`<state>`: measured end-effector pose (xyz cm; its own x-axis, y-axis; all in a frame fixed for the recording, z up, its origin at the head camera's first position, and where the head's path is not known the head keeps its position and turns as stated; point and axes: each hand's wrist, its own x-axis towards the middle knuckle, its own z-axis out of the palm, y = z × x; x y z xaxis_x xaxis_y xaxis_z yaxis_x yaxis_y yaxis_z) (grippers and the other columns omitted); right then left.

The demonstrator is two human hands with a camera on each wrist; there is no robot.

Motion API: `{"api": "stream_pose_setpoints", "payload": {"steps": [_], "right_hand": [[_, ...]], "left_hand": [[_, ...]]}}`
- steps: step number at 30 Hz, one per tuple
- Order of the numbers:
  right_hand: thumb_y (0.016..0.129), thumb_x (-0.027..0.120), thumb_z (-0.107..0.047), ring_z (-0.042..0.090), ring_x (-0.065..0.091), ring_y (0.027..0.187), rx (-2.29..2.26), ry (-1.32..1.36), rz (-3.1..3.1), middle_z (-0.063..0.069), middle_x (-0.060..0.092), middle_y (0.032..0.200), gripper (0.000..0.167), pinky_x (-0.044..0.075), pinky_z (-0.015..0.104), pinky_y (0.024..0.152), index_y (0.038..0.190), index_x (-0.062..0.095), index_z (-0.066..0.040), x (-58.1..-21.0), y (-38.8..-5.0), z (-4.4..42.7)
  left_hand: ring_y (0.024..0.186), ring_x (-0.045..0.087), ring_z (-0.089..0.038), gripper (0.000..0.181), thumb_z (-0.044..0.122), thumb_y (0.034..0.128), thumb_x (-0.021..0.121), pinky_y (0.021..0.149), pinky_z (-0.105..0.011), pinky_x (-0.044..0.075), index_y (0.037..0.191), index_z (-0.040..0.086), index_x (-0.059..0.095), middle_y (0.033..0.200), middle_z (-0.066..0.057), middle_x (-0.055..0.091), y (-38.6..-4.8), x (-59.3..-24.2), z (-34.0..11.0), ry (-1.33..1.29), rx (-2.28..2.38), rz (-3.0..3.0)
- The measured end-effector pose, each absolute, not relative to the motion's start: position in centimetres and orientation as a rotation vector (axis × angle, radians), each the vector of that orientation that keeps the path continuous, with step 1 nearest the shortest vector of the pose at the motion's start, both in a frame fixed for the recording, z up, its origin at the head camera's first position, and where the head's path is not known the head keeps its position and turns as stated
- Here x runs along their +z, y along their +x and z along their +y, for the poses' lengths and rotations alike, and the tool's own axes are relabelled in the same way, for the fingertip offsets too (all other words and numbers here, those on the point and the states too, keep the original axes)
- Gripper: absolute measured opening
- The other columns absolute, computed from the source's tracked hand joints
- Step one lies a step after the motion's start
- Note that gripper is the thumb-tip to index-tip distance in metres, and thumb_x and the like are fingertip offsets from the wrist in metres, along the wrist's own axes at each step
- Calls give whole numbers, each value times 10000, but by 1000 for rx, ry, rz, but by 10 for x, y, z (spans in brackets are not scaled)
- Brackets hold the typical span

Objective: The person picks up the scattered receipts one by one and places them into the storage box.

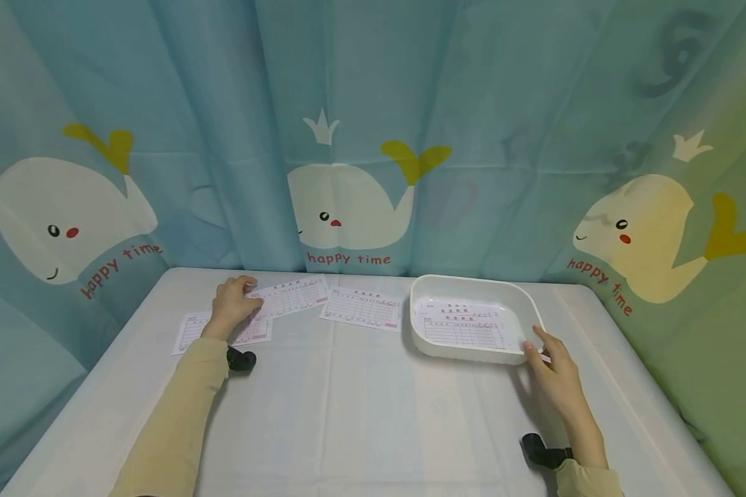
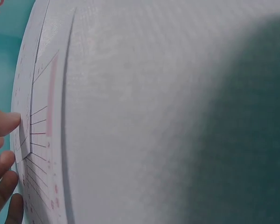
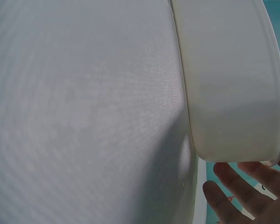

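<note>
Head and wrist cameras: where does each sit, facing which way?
Head: on head, facing forward and down at table, slips and tray; left hand, right hand, sleeves show.
Left wrist: on that wrist, facing table and slips; part of left hand shows.
Right wrist: on that wrist, facing table and tray's side; part of right hand shows.
Shared by head and right wrist: table, tray, right hand.
</note>
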<state>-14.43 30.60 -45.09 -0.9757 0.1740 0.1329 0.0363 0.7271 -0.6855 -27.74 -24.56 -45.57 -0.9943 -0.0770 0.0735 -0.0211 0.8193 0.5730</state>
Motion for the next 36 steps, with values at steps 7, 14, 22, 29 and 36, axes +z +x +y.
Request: {"api": "stream_pose_setpoints", "payload": {"steps": [7, 14, 22, 29, 36], "right_hand": [[1015, 456, -297, 379, 411, 1099, 1090, -158, -2743, 307, 351, 1432, 576, 394, 615, 1011, 1467, 313, 29, -451, -144, 307], [1013, 458, -295, 387, 409, 1110, 1087, -170, -2735, 312, 352, 1430, 573, 389, 615, 1016, 1459, 323, 39, -450, -144, 306], [1016, 445, -299, 392, 422, 1126, 1083, -164, -2724, 307, 372, 1408, 571, 404, 618, 999, 1461, 320, 37, -452, -144, 305], [1017, 435, -323, 380, 416, 1117, 1084, -166, -2727, 298, 372, 1411, 582, 403, 613, 1003, 1462, 320, 34, -454, -145, 307], [1016, 435, -335, 387, 405, 1143, 1102, -173, -2731, 296, 360, 1427, 592, 398, 607, 1011, 1469, 312, 26, -453, -145, 307]], "left_hand": [[1076, 446, -417, 485, 148, 852, 621, 906, -583, 354, 1294, -16, 510, 1150, -252, 553, -278, -457, -246, 93, -931, -2900], [1063, 454, -404, 373, 123, 866, 595, 883, -570, 363, 1204, -34, 583, 1099, -241, 557, -279, -457, -242, 94, -902, -2917], [1039, 447, -391, 301, 80, 857, 572, 855, -554, 386, 1132, -41, 595, 1075, -243, 533, -277, -459, -239, 103, -942, -2889], [990, 453, -373, 354, -6, 807, 545, 831, -493, 420, 1156, -61, 524, 1078, -263, 510, -277, -460, -237, 68, -993, -2817], [1088, 494, -456, 301, -48, 821, 454, 916, -563, 413, 1115, -59, 519, 1141, -299, 526, -272, -457, -238, 76, -1064, -2742]]}}
